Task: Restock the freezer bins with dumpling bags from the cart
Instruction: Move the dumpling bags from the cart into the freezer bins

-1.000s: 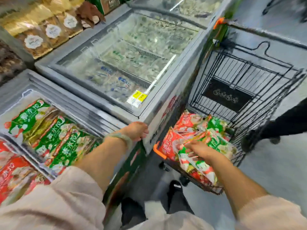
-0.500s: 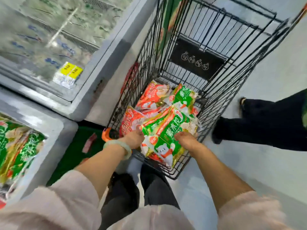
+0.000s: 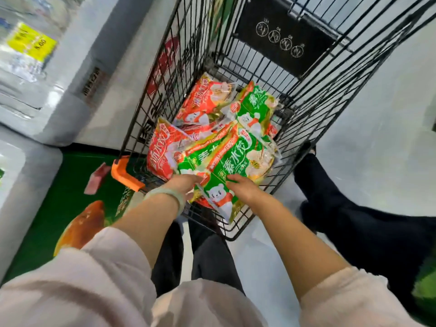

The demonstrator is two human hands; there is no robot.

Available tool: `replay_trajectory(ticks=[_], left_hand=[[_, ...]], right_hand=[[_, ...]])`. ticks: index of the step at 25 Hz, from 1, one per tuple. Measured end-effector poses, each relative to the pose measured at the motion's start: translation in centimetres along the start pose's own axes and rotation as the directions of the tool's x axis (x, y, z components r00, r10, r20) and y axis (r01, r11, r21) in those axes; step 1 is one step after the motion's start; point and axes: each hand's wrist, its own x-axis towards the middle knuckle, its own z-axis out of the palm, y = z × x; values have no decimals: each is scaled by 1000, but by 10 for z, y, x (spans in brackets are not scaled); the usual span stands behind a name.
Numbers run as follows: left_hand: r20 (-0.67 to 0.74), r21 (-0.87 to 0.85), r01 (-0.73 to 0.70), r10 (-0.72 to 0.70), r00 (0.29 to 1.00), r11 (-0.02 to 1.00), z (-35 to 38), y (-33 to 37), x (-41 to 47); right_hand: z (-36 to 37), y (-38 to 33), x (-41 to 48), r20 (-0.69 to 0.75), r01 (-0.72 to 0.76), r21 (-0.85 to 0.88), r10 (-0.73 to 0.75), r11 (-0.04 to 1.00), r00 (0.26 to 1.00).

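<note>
In the cart (image 3: 153,100): a loose pile of dumpling bags, and the top green bag (image 3: 238,161) is the one in play, lying on the red bags (image 3: 165,152) with its near end poking out over the near rim.
Long axis: runs from that near end, right by the wrists, up and away to the right, so it basically points away from the person.
Left hand (image 3: 185,184): on the bag's left edge, fingers laid toward it. Can't tell if the thumb is tucked underneath, so no idea if it's really pinching.
Right hand (image 3: 244,188): on the right side of the same bag, fingers curled down over it, looks like a proper hold.
Nearer hand: pretty much a tie, one on each long edge.
Where it has to go: the freezer (image 3: 77,74) is off to the left, so I'd guess lift first, then swing left.
Edges to mind: the near rim and the orange corner guard (image 3: 126,174) sit right under the left wrist.
Open room: straight up is free. On the right, someone's dark trouser leg (image 3: 349,220) stands just beside the cart, so that side is tight.
</note>
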Motion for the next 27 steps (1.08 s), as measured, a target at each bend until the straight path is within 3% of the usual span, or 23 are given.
replay_trajectory(ticks=[4, 5, 7, 9, 12, 14, 17, 21, 24, 27], left_hand=[[3, 174, -141, 142, 990, 975, 6, 7, -2], [40, 149, -151, 147, 988, 977, 3, 9, -2], [124, -68, -146, 153, 980, 987, -3, 11, -11], [131, -209, -166, 196, 972, 964, -5, 12, -21], [29, -242, -271, 286, 958, 932, -14, 19, -38], [5, -166, -352, 357, 934, 921, -27, 26, -56], [22, 42, -512, 512, 859, 858, -42, 35, -85], [99, 202, -719, 717, 691, 665, -57, 53, -126], [78, 157, -820, 821, 566, 550, -74, 59, -152], [-44, 45, -840, 841, 539, 541, -107, 53, -167]], right_hand=[[-2, -1, 3, -2, 3, -7, -3, 1000, 1000], [-1, -2, 2, -5, 11, 4, -11, 1000, 1000], [1, -4, 1, -2, 19, 17, -19, 1000, 1000], [2, -9, -3, 6, 28, 12, -28, 1000, 1000], [7, -23, -14, 40, 40, 13, -41, 999, 998], [9, -36, -26, 67, 54, 29, -56, 998, 996], [7, -58, -41, 63, 88, 105, -95, 991, 994], [-2, -86, -58, -53, 143, 142, -136, 979, 989], [-10, -102, -75, -176, 174, 66, -160, 983, 971], [-11, -117, -90, -234, 207, 28, -195, 978, 952]])
